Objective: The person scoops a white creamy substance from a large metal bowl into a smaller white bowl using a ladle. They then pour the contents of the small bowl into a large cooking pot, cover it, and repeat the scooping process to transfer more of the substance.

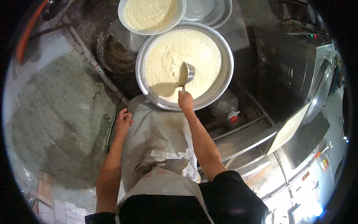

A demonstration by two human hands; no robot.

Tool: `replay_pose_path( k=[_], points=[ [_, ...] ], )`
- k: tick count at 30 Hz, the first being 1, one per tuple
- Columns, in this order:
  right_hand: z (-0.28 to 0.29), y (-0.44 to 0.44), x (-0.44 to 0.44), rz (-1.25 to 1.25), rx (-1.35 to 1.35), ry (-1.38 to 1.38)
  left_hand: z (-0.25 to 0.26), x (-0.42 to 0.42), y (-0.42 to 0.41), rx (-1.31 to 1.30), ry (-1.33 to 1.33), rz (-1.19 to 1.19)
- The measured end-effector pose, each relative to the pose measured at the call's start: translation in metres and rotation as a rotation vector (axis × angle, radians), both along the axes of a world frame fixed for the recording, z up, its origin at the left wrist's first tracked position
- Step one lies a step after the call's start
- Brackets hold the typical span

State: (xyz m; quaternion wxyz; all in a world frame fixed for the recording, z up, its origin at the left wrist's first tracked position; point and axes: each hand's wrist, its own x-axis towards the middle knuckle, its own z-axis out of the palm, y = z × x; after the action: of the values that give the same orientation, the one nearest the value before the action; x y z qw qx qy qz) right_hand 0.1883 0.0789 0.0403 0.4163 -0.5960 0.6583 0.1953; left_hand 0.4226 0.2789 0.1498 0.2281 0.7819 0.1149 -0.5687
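My right hand (185, 100) grips the handle of a metal ladle (190, 74). The ladle's bowl is tilted on its side at the surface of a pale, creamy, lumpy mixture (201, 50). That mixture fills most of a large round metal basin (227, 84) in front of me. My left hand (124, 121) hangs beside my apron, left of the basin, fingers loosely curled and holding nothing. Beyond the basin's far rim, a white bowl (121, 21) contains a similar pale, thick mass (151, 12).
Behind the basin stands another wide round vessel (223, 21). A whitish pipe (95, 63) runs along the left. To the right are a plastic jug with a red cap (234, 119), a metal cabinet (291, 67) and a pale board (288, 128). My light apron (156, 126) hangs against the near side.
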Motion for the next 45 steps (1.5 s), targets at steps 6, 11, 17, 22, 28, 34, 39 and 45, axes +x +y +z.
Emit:
replay_pose_path(
  k=[6, 11, 17, 22, 28, 34, 39, 45],
  points=[
    [0.011, -0.053, -0.014, -0.543, 0.743, -0.483, -0.025, 0.003, 0.04, -0.034, -0.029, -0.04],
    [0.03, -0.073, -0.03, -0.487, 0.891, -0.575, -0.025, -0.001, 0.033, -0.195, -0.249, -0.486],
    [0.103, -0.096, -0.018, -0.252, 0.74, -0.517, -0.04, 0.002, 0.039, -0.123, 0.013, 0.033],
    [0.166, -0.121, -0.003, -0.284, 0.742, -0.576, -0.029, -0.012, 0.014, -0.072, -0.004, 0.038],
    [0.219, -0.145, 0.046, -0.238, 0.593, -0.627, -0.052, -0.027, 0.054, -0.272, -0.285, -0.453],
    [0.216, -0.168, 0.116, -0.287, 0.389, -0.671, -0.049, -0.036, 0.056, -0.27, -0.043, 0.242],
    [0.189, -0.18, 0.168, -0.237, 0.187, -0.521, -0.084, -0.058, 0.108, -0.387, -0.395, -0.094],
    [0.147, -0.186, 0.167, 0.227, -0.438, -0.357, -0.09, -0.061, 0.123, -0.272, -0.543, -0.236]
  ],
)
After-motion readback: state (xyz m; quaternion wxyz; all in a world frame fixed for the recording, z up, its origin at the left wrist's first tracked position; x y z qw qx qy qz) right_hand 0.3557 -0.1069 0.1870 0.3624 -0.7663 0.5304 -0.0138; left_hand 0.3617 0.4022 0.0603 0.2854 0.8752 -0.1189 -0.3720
